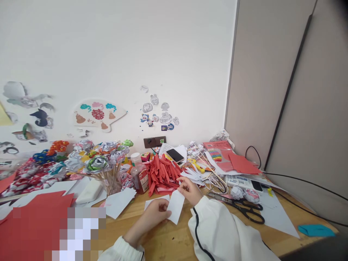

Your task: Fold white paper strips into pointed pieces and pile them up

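Note:
A small white rectangle of paper [176, 206] is held slightly tilted over the wooden table [168, 243]. My left hand [154, 214] pinches its lower left edge between thumb and fingers. At its upper right corner, the fingertips of my right hand [191, 190] are closed on the same sheet. Behind the left hand, another white sheet [152, 202] lies partly hidden on the table. Just beyond the paper sits a heap of folded red paper strips [163, 174], with white paper strips [192, 176] beside it to the right.
Black-handled scissors [248, 210] lie to the right. A bottle of red liquid [139, 175] and paper flowers on sticks [98, 164] stand left of the heap. A phone [175, 155] rests behind it. Red sheets [40, 224] cover the left front. Cables [296, 183] run along the right.

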### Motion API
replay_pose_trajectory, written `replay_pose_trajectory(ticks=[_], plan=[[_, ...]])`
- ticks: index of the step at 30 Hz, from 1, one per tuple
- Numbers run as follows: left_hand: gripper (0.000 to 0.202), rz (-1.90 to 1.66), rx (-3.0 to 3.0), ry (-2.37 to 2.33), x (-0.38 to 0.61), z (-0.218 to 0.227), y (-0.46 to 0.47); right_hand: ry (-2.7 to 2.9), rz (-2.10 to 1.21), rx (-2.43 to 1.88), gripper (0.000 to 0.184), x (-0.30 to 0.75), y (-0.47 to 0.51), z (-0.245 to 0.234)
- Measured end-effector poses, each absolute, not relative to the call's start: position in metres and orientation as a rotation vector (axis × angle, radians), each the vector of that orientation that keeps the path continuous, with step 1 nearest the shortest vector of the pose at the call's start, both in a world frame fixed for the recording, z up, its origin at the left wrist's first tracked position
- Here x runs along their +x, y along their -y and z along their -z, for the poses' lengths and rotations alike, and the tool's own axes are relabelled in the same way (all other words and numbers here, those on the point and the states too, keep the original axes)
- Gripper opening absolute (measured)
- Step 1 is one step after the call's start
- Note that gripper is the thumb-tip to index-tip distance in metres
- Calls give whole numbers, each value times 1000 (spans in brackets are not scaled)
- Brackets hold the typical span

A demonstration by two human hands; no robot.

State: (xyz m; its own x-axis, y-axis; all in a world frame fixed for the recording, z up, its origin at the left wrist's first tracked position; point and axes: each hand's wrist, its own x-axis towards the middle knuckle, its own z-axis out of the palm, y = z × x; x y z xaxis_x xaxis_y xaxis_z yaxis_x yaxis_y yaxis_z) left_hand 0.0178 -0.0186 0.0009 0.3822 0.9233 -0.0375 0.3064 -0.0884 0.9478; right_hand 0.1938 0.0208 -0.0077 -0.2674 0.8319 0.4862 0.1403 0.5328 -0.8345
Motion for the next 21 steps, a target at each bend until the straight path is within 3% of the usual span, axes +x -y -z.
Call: replay_pose_trajectory(ticks=[4, 13, 21], plan=[[19, -849, 1424, -1147, 21, 5, 15, 1809, -604, -901, 37, 194, -14, 6], [17, -1056, 1228, -1069, 11, 4, 7, 2261, -260, -656, 12, 189, -15, 10], [18, -1030, 1210, -1054, 16, -3, 12, 2240, -224, -605, 11, 189, -16, 12]])
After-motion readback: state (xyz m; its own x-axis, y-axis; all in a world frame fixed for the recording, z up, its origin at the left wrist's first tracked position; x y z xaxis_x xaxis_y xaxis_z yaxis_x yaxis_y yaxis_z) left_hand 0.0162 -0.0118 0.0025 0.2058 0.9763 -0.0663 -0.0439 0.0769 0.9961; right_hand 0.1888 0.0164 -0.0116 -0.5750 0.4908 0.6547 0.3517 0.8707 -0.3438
